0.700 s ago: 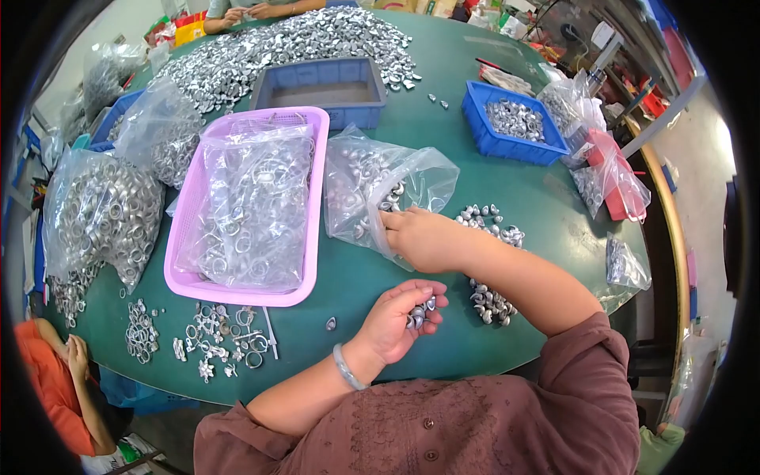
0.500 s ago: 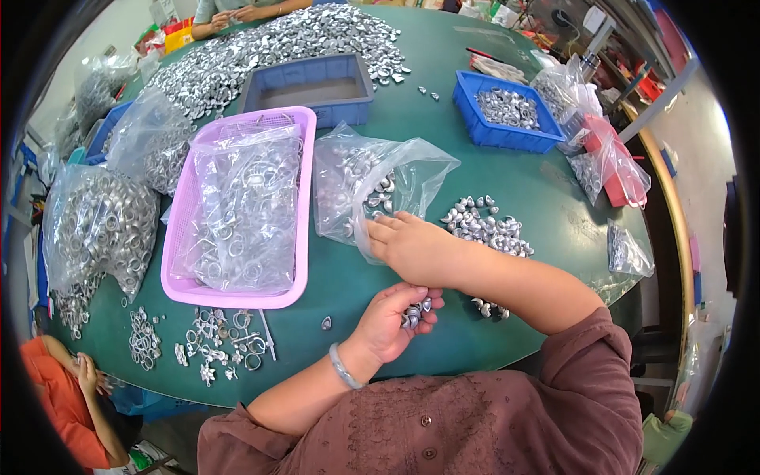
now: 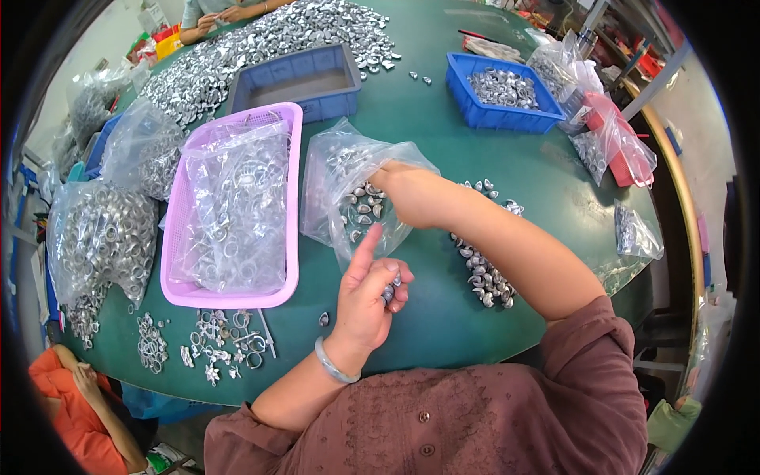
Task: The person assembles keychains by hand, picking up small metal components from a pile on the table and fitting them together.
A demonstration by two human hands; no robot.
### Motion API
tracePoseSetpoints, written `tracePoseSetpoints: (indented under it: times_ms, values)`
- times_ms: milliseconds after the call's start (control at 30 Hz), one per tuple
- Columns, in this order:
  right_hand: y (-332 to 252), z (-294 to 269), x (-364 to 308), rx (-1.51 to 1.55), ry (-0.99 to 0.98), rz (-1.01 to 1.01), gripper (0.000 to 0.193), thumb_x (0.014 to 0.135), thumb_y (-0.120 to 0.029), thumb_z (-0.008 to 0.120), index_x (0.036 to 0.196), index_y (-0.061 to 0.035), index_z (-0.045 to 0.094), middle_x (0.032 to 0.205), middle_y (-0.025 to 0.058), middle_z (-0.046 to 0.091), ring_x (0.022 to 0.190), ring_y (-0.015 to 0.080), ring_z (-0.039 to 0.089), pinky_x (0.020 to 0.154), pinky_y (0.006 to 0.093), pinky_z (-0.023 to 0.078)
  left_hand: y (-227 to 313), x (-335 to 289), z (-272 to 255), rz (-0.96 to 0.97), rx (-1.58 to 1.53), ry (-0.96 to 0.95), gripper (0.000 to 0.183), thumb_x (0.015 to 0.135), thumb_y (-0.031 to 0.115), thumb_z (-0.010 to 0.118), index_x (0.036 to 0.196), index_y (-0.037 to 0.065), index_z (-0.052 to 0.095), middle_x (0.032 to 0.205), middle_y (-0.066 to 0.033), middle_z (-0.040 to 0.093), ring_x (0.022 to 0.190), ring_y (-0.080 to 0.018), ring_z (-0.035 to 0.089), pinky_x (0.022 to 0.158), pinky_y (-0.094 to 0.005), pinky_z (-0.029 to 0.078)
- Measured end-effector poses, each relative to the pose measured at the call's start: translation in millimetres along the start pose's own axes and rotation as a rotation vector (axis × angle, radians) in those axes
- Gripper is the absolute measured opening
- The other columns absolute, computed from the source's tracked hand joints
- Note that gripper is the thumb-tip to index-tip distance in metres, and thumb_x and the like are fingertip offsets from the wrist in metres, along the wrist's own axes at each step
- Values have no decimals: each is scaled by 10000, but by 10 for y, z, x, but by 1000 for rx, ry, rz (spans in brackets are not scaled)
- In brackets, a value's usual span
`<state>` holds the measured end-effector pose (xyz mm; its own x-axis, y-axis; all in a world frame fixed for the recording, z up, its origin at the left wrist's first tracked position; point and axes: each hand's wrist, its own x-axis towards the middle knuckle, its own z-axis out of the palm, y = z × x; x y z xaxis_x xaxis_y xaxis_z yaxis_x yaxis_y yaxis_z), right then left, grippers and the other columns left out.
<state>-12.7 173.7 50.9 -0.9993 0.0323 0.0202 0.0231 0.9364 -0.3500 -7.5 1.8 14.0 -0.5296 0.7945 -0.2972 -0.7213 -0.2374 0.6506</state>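
Note:
A clear plastic bag [image 3: 323,207] lies on the table before me, its mouth spread toward my hands. Inside it are small curved silver metal pieces [image 3: 364,210]. My right hand [image 3: 405,192] reaches into the bag's mouth; the plastic hides its fingers. Close below, my left hand [image 3: 366,294] curls round a few silver metal pieces [image 3: 388,294], with its index finger stretched up at the bag's rim. Under and beside my right forearm sits a loose pile of the same kind of pieces [image 3: 489,283]. One single piece [image 3: 324,319] rests left of my left hand.
A pink basket [image 3: 293,198] of bagged rings stands left of the bag. Behind are a grey-blue bin [image 3: 332,107] and a large silver heap [image 3: 301,28]. A blue bin [image 3: 507,119] of parts is far right. Loose rings [image 3: 229,340] lie front left. Other people sit around the table.
My right hand has moved from the bag's rim into its mouth. My left hand has shifted left and up, its index finger now extended, still holding pieces. More of the loose pile shows.

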Motion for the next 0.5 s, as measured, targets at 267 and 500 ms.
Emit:
tracePoseSetpoints:
  times_ms: [267, 500]
  values:
    - [3, -9, 128, 14, -369, 240, 492, 716, 31, 491, 1176, -143, 504, 1235, 131, 455, 1113, 293, 458, 891, 352, 396, 118, -26, 3, 178, -3, 31, 687, 817, 53, 428, 1375, 144, 38, 753, -102, 549, 514, -125, 459, 417, -204, 344]
    - [-80, -198, 17, -140, -504, 33, 458, 669, 62, 476, 1041, -163, 621, 1284, 47, 423, 1103, 250, 463, 861, 338, 417, 150, -38, 25, 271, 17, 94, 713, 797, 55, 429, 1374, 131, 17, 743, -103, 551, 487, -121, 453, 392, -199, 335]
